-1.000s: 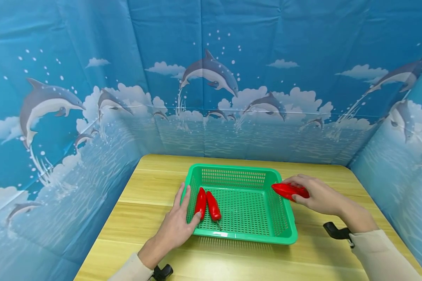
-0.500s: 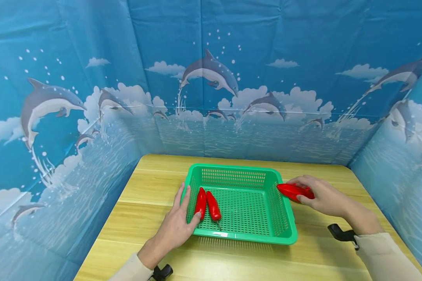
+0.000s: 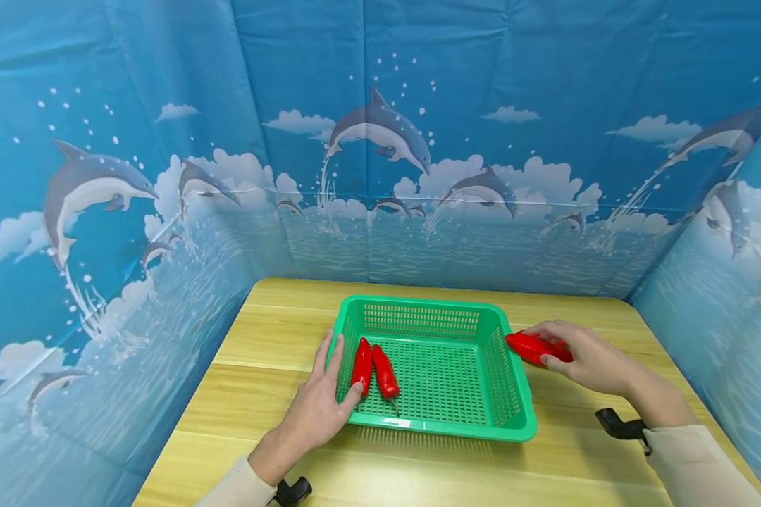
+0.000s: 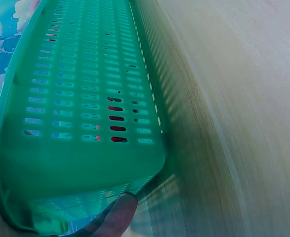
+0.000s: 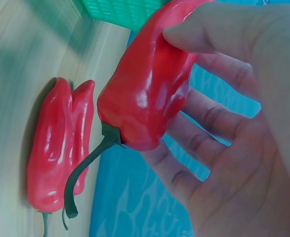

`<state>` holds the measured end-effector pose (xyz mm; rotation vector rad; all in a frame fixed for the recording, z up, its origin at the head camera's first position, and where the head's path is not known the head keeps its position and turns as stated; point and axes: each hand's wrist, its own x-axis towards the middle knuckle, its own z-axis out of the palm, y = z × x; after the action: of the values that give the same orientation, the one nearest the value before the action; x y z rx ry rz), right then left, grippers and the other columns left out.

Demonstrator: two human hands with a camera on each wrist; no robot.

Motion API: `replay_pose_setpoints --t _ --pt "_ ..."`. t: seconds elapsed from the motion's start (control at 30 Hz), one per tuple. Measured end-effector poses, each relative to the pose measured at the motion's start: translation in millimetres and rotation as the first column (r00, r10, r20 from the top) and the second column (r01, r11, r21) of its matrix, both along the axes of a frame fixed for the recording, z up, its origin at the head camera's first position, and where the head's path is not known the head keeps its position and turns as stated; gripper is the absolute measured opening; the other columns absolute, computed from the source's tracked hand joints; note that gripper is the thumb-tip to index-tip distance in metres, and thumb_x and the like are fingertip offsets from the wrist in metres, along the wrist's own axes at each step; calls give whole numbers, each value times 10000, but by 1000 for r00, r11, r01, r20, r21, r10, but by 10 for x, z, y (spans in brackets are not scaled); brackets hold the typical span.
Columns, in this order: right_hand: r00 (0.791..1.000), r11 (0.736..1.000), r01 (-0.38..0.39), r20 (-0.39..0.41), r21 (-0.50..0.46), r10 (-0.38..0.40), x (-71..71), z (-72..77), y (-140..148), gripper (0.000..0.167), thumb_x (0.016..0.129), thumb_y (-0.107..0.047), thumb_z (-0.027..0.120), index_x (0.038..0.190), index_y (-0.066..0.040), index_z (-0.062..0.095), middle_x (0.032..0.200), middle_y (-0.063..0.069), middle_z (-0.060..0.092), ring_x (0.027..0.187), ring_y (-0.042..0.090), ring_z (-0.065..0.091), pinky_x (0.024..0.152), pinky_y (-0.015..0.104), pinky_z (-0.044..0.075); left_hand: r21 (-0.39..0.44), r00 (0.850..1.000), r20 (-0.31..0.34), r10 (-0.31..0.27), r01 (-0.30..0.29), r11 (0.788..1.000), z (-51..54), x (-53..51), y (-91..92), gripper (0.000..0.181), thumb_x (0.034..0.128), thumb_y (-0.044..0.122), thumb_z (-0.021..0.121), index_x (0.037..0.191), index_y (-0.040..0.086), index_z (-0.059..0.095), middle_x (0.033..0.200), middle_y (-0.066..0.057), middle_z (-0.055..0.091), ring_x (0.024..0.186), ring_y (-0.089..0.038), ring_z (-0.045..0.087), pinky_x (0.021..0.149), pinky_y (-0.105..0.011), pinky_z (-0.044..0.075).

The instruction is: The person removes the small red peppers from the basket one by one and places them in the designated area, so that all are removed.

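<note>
A green plastic basket (image 3: 444, 427) with slotted walls sits on the table. Inside it, at the left, lie two red peppers (image 3: 385, 373) side by side. My left hand (image 3: 317, 405) holds the basket's front left corner, thumb over the rim and fingers along the outside of the left wall. Just right of the basket, my right hand (image 3: 592, 359) grips another red pepper (image 5: 145, 89) between thumb and fingers, its green stem hanging free. Beneath it in the right wrist view, two more red peppers (image 5: 48, 153) lie together on the wood; the head view hides them behind the hand.
The wood-grain table (image 3: 273, 338) has rounded far corners. A blue curtain (image 3: 368, 246) printed with dolphins stands behind it and along both sides. Each wrist wears a black camera mount (image 3: 620, 424).
My right hand has moved slightly right and down with the pepper, away from the basket's right rim. My left hand, the basket and the peppers in it have stayed put.
</note>
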<state>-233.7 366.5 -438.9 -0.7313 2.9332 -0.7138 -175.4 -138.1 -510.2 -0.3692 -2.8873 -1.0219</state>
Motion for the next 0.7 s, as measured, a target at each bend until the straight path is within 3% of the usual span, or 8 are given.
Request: replay_pose_setpoints --t 0.43,0.6,0.7 --pt "1000 1000 22 1 -21 -22 -12 -122 125 429 1066 -88 831 1483 -117 734 1354 116 814 1135 265 778 823 292 644 8 1000 0 0 0 1000 -5 -3 2 943 1166 398 667 1888 113 132 1998 -42 -30 536 -57 560 1141 -931 472" --pt "999 999 32 1 -18 -32 -20 -174 181 439 1050 -71 838 1475 -104 734 1349 134 815 1150 308 783 834 291 655 4 1000 -6 1 -1 1000 2 1 5 941 1158 387 676 1884 94 153 1998 -50 -12 541 -54 558 1074 -866 564" --pt "999 999 43 14 -8 -42 -27 -204 208 439 1051 -85 843 1475 -99 731 1356 146 812 1169 318 782 845 305 655 7 1000 -4 3 -3 1000 4 -1 7 940 1154 381 682 1883 93 162 1998 -43 -8 535 -65 550 908 -719 662"
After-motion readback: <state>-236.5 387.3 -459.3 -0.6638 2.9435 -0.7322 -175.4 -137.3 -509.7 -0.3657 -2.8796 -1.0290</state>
